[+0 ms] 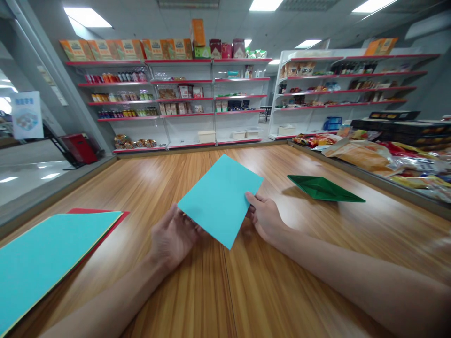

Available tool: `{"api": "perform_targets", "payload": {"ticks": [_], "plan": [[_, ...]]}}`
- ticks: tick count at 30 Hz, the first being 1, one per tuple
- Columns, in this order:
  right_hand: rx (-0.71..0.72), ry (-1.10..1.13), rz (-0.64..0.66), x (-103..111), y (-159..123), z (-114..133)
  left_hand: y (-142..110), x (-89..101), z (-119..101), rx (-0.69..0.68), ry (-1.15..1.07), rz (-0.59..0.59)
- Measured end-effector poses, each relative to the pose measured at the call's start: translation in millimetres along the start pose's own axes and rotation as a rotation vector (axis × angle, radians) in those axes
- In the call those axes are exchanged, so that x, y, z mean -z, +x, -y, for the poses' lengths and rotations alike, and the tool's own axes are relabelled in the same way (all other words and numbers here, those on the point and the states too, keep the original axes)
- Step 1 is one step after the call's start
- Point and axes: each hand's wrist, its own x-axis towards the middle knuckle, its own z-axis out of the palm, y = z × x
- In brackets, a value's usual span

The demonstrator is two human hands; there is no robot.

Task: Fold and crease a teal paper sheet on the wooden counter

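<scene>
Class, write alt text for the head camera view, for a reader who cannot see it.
Two bare hands, left and right, hold a light blue paper square above a wooden table. Coloured sheets lie at left, a folded green paper shape at right. Stocked shelves stand behind.

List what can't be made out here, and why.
Head view, all items:
Left hand: fingertips, behind the turquoise sheet.
Right hand: fingers below the thumb, partly behind the sheet.
Paper stack: left end, cut off by frame edge.
Green folded paper: underside, facing away.
Sign: lettering, blurred.
Bottles: labels, too small.
</scene>
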Motion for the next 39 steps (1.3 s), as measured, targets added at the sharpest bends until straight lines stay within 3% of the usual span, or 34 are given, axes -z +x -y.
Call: {"api": "perform_targets", "payload": {"ticks": [4, 7, 9, 12, 17, 20, 25, 28, 31, 34, 37, 39], "plan": [[-0.068, 0.005, 0.139, 0, -1, 2, 13, 6.3, 1, -0.156, 0.178, -0.174], [-0.099, -0.026, 0.138, 3, 2, 10, 25, 20.6, -9, -0.258, 0.403, -0.308], [-0.142, -0.062, 0.181, 7, 8, 17, 30, 31.5, -21, -0.302, 0.568, -0.282], [-0.193, -0.132, 0.342, 13, 15, 20, 34, 43.8, -33, -0.361, 0.764, -0.276], [-0.143, -0.189, 0.476, 16, 14, 9, 34, 48.6, -31, -0.469, 1.085, -0.342], [-0.168, -0.197, 0.496, 12, 6, 5, 29, 42.9, -26, -0.390, 1.004, -0.372], [-0.361, -0.057, 0.629, 5, -9, 3, 13, 21.1, -20, -0.031, 0.624, -0.404], [-0.412, -0.030, 0.690, 4, -15, 1, 5, 7.6, -18, 0.213, 0.360, -0.237], [-0.418, -0.035, 0.687, 2, -17, 0, 0, 0.3, -16, 0.368, 0.228, -0.130], [-0.389, -0.044, 0.577, 0, -16, 3, 2, 2.5, -15, 0.289, 0.282, -0.209], [-0.240, -0.106, 0.352, -1, -10, 5, 11, 13.6, -14, -0.025, 0.445, -0.386], [-0.076, -0.198, 0.262, 1, -5, 6, 18, 22.3, -14, -0.141, 0.506, -0.320]]}}
